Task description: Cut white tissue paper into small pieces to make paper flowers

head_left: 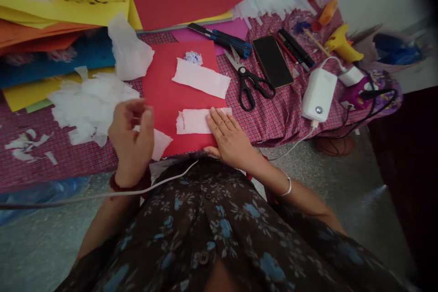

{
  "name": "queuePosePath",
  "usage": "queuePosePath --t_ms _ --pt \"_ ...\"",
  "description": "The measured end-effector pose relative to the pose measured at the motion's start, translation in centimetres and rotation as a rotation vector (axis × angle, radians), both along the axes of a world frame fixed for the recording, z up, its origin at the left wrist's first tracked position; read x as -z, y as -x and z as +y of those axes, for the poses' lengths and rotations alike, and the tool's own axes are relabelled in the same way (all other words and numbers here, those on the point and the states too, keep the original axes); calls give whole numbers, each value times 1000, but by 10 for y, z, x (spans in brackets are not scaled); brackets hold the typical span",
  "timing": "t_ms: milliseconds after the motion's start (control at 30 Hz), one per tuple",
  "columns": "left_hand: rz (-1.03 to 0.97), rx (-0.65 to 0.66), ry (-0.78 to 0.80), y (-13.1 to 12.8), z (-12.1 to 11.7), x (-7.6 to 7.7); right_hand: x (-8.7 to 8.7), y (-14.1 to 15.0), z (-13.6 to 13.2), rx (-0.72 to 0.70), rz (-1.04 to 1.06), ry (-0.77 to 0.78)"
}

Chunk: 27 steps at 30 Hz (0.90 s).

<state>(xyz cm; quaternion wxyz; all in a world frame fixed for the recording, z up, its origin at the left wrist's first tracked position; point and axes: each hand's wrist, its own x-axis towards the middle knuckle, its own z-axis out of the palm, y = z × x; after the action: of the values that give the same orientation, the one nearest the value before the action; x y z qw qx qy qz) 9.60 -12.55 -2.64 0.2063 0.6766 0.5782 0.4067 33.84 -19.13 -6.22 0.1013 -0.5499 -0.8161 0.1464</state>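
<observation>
My right hand [231, 139] lies flat, fingers together and stretched out, on the right end of a white tissue strip [195, 121]. That strip rests on a red paper sheet [160, 86]. Farther up the sheet is a second tissue strip [201, 78], touching a small crumpled blue-and-white ball [193, 58]. My left hand [132, 139] is at the sheet's left edge, its fingers half curled and the thumb apart from them. Partly hidden behind it is a tissue piece [161, 143]; I see no grip on it. A heap of torn tissue [92, 102] lies to its left.
Black-handled scissors [251, 84], a blue cutter [222, 39], a phone [273, 61] and markers [296, 48] lie to the right. Beyond are a white power bank [319, 93] with cables and a yellow glue gun [342, 43]. Stacked coloured paper [68, 2] fills the far left.
</observation>
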Motion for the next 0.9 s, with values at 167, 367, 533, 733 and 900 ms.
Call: queuePosePath --t_ms 167,367,533,733,900 --pt "323 258 -312 -4 -37 13 -1 2 -1 24 7 -21" --pt "565 757 -284 -21 -56 30 -1 1 -1 19 29 -16" --pt "718 745 -207 -24 -62 37 1 -3 -3 9 15 -37" --pt "749 680 -202 -16 -67 39 7 -18 -8 8 -22 -37" --pt "759 576 -155 -7 -63 36 4 -24 -10 8 -38 -27"
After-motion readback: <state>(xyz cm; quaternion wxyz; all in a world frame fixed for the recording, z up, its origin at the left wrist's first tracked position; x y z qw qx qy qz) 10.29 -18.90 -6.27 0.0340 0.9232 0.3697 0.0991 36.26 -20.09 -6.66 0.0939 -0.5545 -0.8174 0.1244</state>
